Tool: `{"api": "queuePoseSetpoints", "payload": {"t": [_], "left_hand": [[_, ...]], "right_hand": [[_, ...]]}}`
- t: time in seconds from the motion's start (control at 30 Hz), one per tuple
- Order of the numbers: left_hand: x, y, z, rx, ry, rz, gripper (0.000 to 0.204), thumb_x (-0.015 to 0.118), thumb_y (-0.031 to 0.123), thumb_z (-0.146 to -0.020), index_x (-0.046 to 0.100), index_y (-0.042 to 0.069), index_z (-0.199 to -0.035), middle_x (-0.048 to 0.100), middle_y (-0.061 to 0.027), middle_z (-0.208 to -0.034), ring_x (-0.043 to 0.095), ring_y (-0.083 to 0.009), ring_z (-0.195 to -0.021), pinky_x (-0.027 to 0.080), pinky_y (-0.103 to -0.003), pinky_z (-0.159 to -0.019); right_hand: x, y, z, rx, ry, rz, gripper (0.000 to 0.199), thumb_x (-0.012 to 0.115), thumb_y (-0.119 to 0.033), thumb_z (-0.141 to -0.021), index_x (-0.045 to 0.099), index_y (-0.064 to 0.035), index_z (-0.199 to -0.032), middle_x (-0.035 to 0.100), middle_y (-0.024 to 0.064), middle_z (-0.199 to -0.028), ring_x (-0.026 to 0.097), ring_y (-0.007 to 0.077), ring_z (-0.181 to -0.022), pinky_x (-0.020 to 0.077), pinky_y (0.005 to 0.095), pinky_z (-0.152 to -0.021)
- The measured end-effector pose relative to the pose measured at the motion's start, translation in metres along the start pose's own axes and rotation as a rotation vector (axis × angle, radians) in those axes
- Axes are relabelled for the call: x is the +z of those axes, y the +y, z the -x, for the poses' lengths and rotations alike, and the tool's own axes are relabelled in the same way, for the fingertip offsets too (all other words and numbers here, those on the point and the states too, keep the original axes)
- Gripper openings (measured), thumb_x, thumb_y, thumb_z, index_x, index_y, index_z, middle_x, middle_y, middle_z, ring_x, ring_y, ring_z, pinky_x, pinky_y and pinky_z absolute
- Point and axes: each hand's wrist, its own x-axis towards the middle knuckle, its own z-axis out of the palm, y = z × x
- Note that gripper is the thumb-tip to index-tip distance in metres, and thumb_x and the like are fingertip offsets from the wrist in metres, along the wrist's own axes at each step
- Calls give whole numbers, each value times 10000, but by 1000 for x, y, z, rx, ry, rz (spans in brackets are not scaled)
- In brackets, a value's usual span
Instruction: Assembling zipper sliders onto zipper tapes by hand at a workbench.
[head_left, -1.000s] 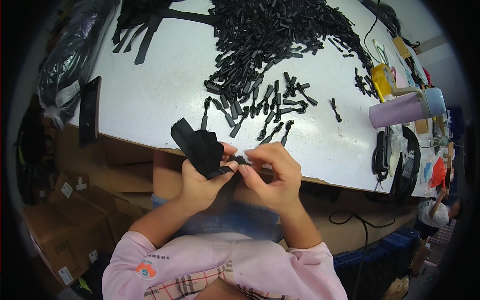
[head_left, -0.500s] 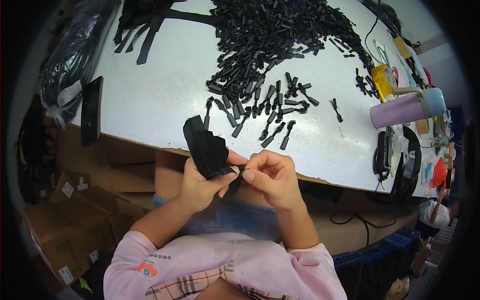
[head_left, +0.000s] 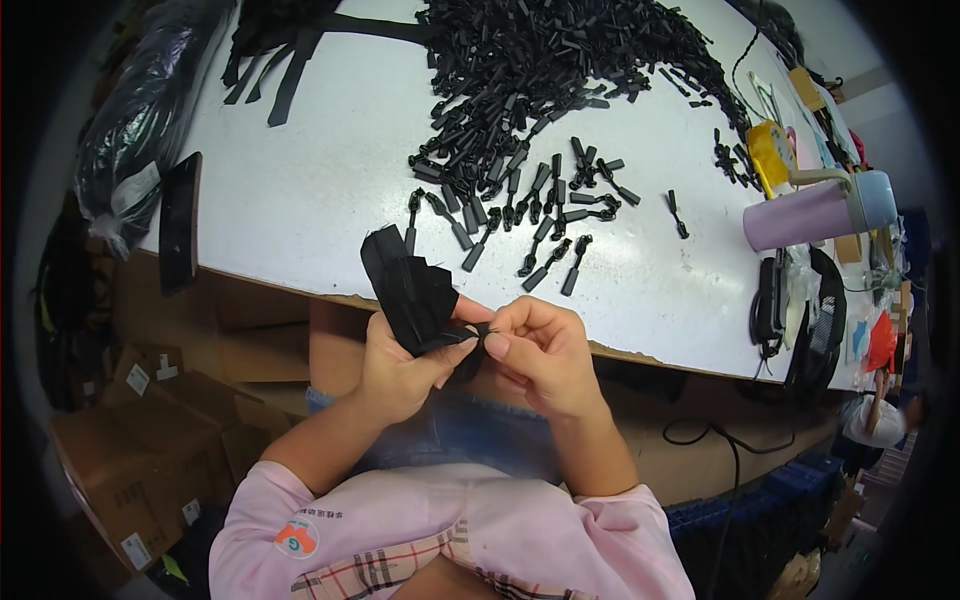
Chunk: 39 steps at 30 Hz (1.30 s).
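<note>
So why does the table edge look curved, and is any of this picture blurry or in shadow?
Head view: the fisheye lens bends the white table toward the dark round rim, so its straight edge bows. Lighting is even and bright on the tabletop, with only soft shadows. The left hand, right hand and black strips are sharp; the boxes underneath sit in dimmer light.

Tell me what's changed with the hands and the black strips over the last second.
The left hand keeps its grip on the fanned bundle of black fabric strips, which has tipped a little more upright. The right hand has closed in against the left, its fingertips now pinching a small black piece at the bundle's lower end. The pile of black zipper pulls and the lilac flask on the white table are unmoved.
</note>
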Motion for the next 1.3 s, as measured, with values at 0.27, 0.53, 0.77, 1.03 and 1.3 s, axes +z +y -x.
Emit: {"api": "queuePoseSetpoints", "payload": {"t": [0.27, 0.53, 0.77, 1.03, 1.3], "left_hand": [[-2, 2, -1, 6, -15, -44, 120, 540, -10, -726, 535, -33, -844, 506, -69, -838, 437, -54, -515, 338, -158, -381], [0, 1, 0, 120, -18, -89, 162, 578, 31, -730, 530, -31, -871, 497, -62, -797, 434, -57, -497, 341, -162, -391], [-3, 0, -2, 203, -83, -105, 154, 607, 74, -731, 552, -32, -828, 499, -58, -745, 422, -55, -450, 326, -159, -378], [0, 0, 1, 210, 31, -162, 93, 603, 47, -724, 542, -9, -766, 507, -62, -749, 422, -51, -460, 315, -164, -379], [-6, -1, 1, 184, 16, -118, 91, 570, 25, -742, 511, -6, -804, 513, -31, -749, 458, -61, -584, 367, -185, -524]], "right_hand": [[11, 6, -1, -77, 111, 139, 59, 550, -29, -768, 513, 16, -764, 484, -10, -613, 368, -4, -451, 283, 140, -382], [3, 16, 1, -337, 29, 477, 79, 520, -72, -803, 527, 7, -805, 462, -33, -641, 354, -4, -525, 280, 140, -455], [3, 10, 3, -182, -16, 312, 123, 520, -108, -811, 538, 14, -808, 480, -14, -654, 386, 24, -544, 309, 165, -479], [8, 12, -1, -880, 141, 919, 141, 622, 6, -651, 555, 5, -775, 513, 60, -637, 418, 89, -468, 309, 191, -406], [1, 8, -1, -341, -212, 938, 107, 625, -69, -667, 539, -17, -705, 426, 31, -523, 372, 109, -417, 292, 220, -387]]}}
